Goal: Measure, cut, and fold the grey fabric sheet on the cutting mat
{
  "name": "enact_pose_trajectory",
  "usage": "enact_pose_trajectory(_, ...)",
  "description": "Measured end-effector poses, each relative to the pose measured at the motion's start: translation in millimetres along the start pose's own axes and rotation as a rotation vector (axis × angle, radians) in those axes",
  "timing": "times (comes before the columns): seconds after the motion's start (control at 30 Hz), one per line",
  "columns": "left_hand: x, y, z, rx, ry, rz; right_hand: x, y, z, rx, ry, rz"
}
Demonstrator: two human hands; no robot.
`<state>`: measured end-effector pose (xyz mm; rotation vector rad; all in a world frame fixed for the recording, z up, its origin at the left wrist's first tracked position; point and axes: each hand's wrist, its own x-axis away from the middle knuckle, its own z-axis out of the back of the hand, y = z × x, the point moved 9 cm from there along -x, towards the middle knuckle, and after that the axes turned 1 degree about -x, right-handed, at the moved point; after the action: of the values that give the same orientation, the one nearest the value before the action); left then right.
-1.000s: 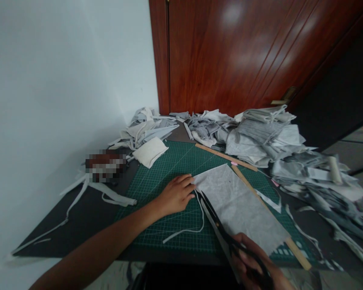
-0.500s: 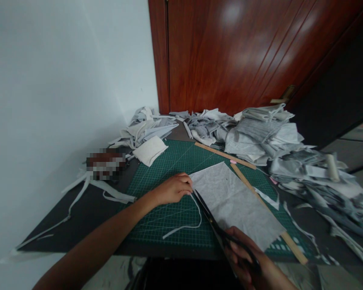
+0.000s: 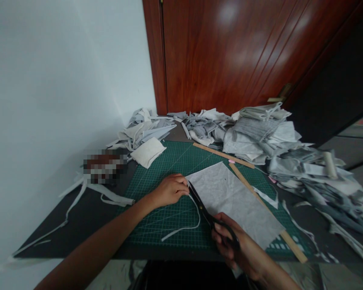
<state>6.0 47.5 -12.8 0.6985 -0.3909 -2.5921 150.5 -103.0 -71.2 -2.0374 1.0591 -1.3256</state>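
Pale grey fabric (image 3: 226, 189) lies flat across the mat, with its left corner pinched by my left hand (image 3: 172, 190). In my right hand (image 3: 232, 241) is a pair of black-handled scissors (image 3: 202, 208), the blades pointing up and left along the fabric's left edge. Their tips reach close to my left fingers. A narrow strip (image 3: 196, 221) trails from beside those fingers and curves down over the green cutting mat (image 3: 169, 217). My left fingertips partly hide the spot where strip and fabric meet.
Wooden rulers (image 3: 248, 181) lie along the fabric's right side and behind it. Heaped grey cloth (image 3: 254, 133) fills the back and right of the table. A folded cream cloth (image 3: 148, 152) sits at the mat's far left corner, near a pixelated object (image 3: 104, 167).
The scissors have moved up and left, their tips now closer to my left fingers. My left hand keeps its pinch on the fabric corner. The view has shifted slightly.
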Motion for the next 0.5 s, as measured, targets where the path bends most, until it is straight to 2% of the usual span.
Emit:
enact_pose_trajectory(0.23, 1.0, -3.5, -5.8, -0.014, 0.011, -0.012, -10.9, -4.7, -4.9, 0.042, -0.008, 0.016)
enact_pose_trajectory(0.5, 1.4, -0.7, -1.1, 0.004, 0.041, -0.028, -16.9, -2.8, -7.5, 0.026, -0.042, 0.059)
